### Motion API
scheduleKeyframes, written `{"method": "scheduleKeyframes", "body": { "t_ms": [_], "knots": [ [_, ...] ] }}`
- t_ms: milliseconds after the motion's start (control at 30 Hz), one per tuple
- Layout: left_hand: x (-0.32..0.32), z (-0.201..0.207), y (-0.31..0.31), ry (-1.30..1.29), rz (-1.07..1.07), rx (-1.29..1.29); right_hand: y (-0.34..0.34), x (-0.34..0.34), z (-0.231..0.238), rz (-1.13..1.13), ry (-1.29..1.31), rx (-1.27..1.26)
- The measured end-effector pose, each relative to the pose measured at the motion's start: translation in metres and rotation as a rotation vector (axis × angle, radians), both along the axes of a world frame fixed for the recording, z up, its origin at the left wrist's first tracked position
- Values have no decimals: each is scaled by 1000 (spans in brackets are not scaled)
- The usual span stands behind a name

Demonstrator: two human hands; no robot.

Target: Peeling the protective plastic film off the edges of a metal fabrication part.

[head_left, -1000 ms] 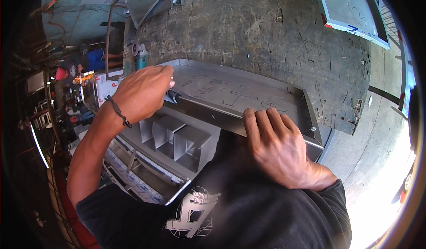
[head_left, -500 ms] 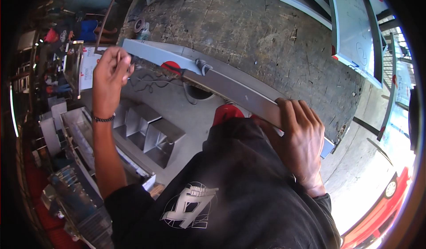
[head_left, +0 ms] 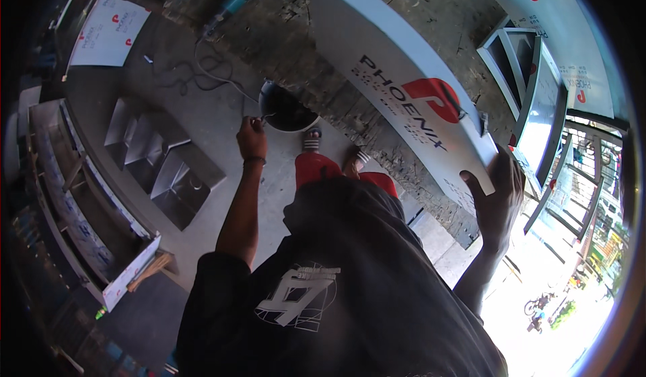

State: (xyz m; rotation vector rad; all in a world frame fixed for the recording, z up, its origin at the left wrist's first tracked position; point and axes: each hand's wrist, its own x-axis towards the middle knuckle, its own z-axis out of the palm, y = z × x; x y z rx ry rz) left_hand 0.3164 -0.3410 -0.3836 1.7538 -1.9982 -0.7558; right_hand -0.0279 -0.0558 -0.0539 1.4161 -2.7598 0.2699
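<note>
A long folded sheet-metal panel (head_left: 397, 125), covered in white printed film with a red mark, lies slanting over the workbench. My right hand (head_left: 498, 185) grips its near right end, thumb on the filmed face and the other fingers partly hidden behind the edge. Close to that hand, a small dark loose scrap (head_left: 483, 123) sticks up at the panel's edge. My left hand (head_left: 252, 138) is closed, away from the panel, beside a dark round bucket (head_left: 289, 108) on the floor. Whatever its fingers pinch is too small to make out.
The worn wooden workbench (head_left: 282, 41) bears a teal power tool (head_left: 239, 2) with a cord trailing to the floor. Metal sink bowls (head_left: 182, 182) and a long metal trough (head_left: 101, 262) stand at left. Metal frames (head_left: 542, 101) stand at right.
The panel has been turned, so its broad filmed face shows instead of the narrow bare side. My left hand has moved right, away from the panel's far end, toward the bucket.
</note>
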Motion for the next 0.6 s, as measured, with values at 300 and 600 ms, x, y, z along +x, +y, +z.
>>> {"method": "scheduleKeyframes", "body": {
  "t_ms": [300, 600],
  "knots": [
    [-4, -182, -26, 254, 103, 299, 20, -24, -10, -175, -104, 90],
    [4, -275, -35, 630, 280, 696, 54, -20, -18, -296, -38, 161]
  ]
}}
